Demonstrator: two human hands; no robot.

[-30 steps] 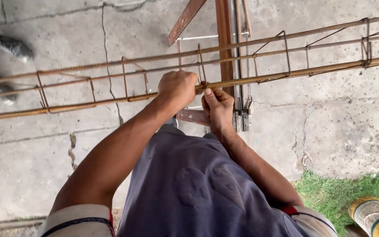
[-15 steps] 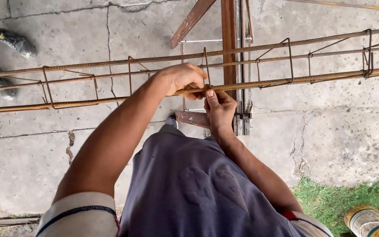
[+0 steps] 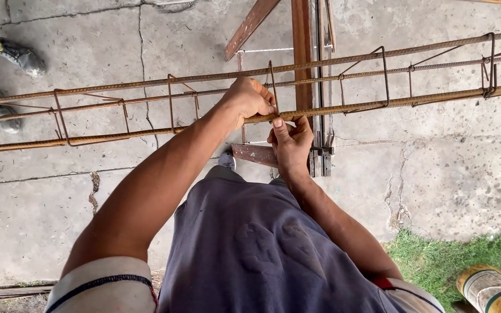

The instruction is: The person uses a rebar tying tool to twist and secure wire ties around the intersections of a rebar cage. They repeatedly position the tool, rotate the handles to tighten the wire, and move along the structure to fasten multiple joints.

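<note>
Head view, looking straight down at both hands on a rusty rebar cage (image 3: 117, 110) that runs left to right across the frame above a cracked concrete floor (image 3: 447, 168). Left hand (image 3: 246, 99) comes in from the lower left on a long bare forearm, wrist bent, knuckles up, fingers curled shut around the near bar (image 3: 413, 101) of the cage, right beside an upright stirrup (image 3: 273, 87). Right hand (image 3: 290, 141) sits just below the same bar, palm toward the body, thumb pointing up and touching the bar, fingers closed on the bar at the stirrup joint; cannot tell if a tie wire is in them, too small. The 2 hands nearly touch at that joint, about mid-length of the visible cage. Near bar crosses the frame with a slight rise to the right edge; 2 more long bars lie beyond it, linked by several stirrups. A brown metal stand (image 3: 301, 64) runs under the cage toward the top edge. Another person's shoes (image 3: 14, 53) are at the floor's top left corner. Grass (image 3: 453, 255) and a yellow can (image 3: 494, 290) are at the bottom right corner.
</note>
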